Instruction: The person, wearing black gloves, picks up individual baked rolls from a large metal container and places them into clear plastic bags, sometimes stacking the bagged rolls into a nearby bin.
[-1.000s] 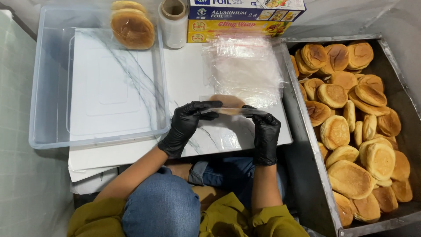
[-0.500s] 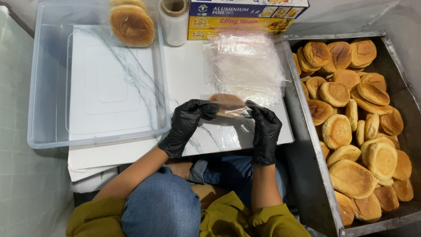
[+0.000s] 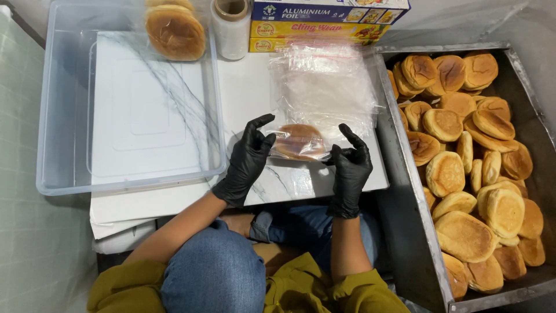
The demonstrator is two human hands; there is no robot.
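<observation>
At the centre of the frame, the left hand in a black glove (image 3: 248, 159) and the right hand in a black glove (image 3: 349, 165) pinch the two ends of a round golden bun in clear plastic wrap (image 3: 299, 142), holding it just above the white marble-patterned board (image 3: 174, 197), likely to pull the film tight. Since half a second ago the hands have spread further apart, fingers lifting.

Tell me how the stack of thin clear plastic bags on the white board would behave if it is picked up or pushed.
The stack of thin clear plastic bags looks wrinkled and filmy, so it would probably flop and sag when lifted. Being so thin, it is likely very light. The glossy sheets may slide over each other on the smooth white marble-patterned board, so a push could fan the stack out.
</observation>
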